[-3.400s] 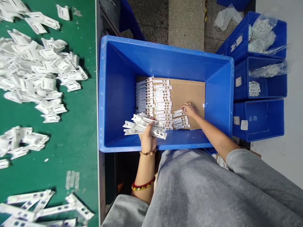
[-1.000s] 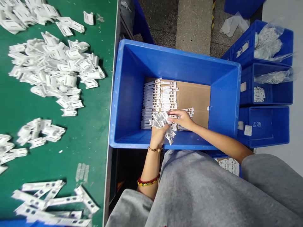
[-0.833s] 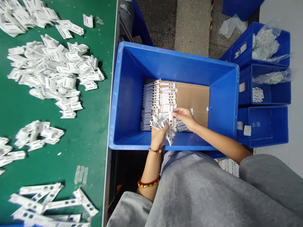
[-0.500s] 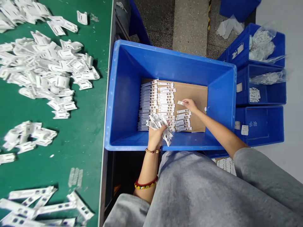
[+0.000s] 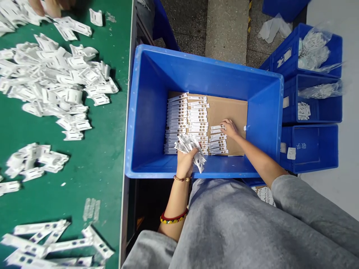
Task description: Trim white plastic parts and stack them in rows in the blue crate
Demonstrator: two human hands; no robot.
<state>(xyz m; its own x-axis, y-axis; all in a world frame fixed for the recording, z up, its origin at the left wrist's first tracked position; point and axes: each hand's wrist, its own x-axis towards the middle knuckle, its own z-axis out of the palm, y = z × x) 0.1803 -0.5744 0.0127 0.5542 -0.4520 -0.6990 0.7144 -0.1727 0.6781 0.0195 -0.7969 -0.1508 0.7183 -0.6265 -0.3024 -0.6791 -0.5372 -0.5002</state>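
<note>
My left hand (image 5: 185, 164) grips a loose bundle of white perforated plastic strips (image 5: 190, 147) just inside the near wall of a blue plastic crate (image 5: 196, 63). Flat on the crate floor lies a brown cardboard sheet (image 5: 228, 112). Two long rows of overlapping strips (image 5: 176, 121) cover its left part, and a shorter third row (image 5: 218, 141) lies to their right. My right hand (image 5: 230, 128) rests at that short row, its fingertips on the uppermost strip's end. Whether those fingers still pinch the strip is hidden.
To the left, a green work table (image 5: 105, 190) carries heaps of loose white plastic parts (image 5: 53, 82). A co-worker's hand (image 5: 50, 5) reaches in at its top edge. Smaller blue crates (image 5: 308, 149) holding bagged parts stand to the right, above a speckled floor.
My right hand has moved right and up, away from the bundle, to the short row, which has grown. A co-worker's hand has appeared at the top left. My left hand stays nearly still.
</note>
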